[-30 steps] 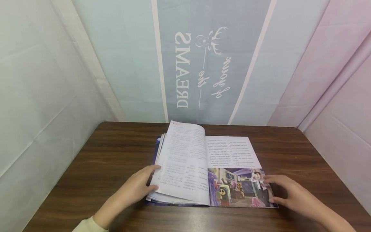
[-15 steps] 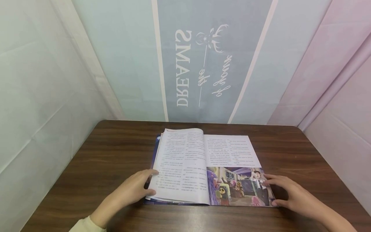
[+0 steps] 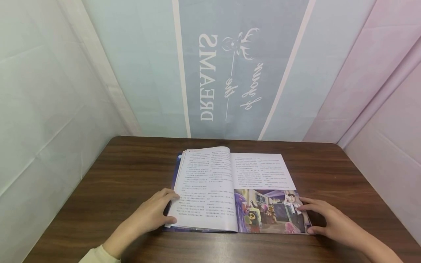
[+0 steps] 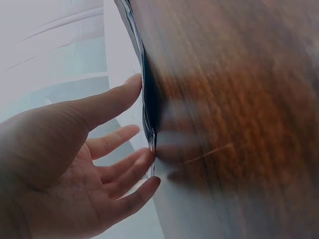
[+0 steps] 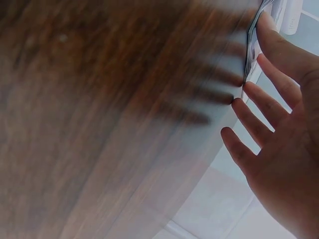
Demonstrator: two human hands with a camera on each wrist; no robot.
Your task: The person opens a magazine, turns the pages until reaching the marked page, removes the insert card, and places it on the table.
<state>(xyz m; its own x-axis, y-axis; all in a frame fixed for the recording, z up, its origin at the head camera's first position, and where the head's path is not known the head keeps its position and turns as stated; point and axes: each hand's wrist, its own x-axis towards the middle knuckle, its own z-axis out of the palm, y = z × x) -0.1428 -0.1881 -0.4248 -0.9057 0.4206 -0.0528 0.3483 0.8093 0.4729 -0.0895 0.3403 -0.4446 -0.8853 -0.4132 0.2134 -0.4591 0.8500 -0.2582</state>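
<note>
An open magazine (image 3: 207, 190) lies on the table, text columns covering its left page. Its right page has text above and a colourful cartoon picture (image 3: 269, 212) below. At the left edge is my left hand (image 3: 154, 210), thumb and index fingertip on the page margin. The left wrist view shows that hand (image 4: 84, 154) with fingers spread and fairly straight along the page edges (image 4: 143, 94). My right hand (image 3: 332, 219) touches the lower right edge, thumb at the corner and index finger on the picture. Its fingers (image 5: 256, 107) look extended in the right wrist view.
The dark wood-grain table (image 3: 131, 164) extends around the magazine on all sides. Behind it hangs a pale blue-grey cloth (image 3: 236, 84) with mirrored lettering. White fabric walls (image 3: 49, 109) stand at the left and right.
The raised left page has settled flatter onto the left stack, and my left hand has moved slightly left and down with it. My right hand has barely moved.
</note>
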